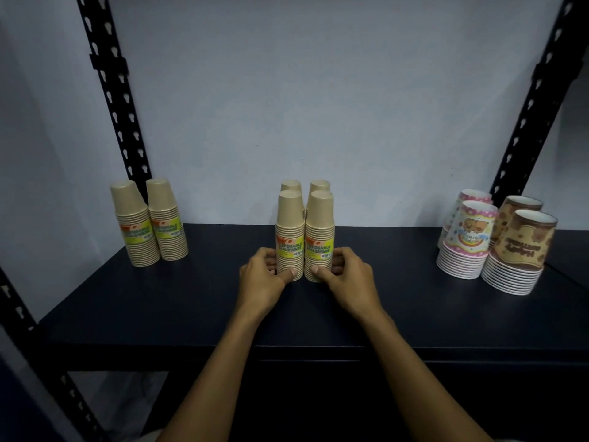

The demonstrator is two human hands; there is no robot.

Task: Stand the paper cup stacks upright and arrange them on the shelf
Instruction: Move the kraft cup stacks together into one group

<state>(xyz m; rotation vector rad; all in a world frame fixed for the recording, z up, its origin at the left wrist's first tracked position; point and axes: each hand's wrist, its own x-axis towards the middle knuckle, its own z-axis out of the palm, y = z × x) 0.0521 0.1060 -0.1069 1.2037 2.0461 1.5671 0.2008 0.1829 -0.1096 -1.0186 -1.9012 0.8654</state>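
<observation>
Two tan cup stacks stand upright at shelf left. At centre, left hand grips the left front stack and right hand grips the right front stack, two more stacks behind. Printed cup stacks stand at right.

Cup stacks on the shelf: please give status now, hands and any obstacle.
Left hand grips front-left stack, right hand grips front-right stack. Both upright, side by side on shelf. Nothing in the way.
</observation>
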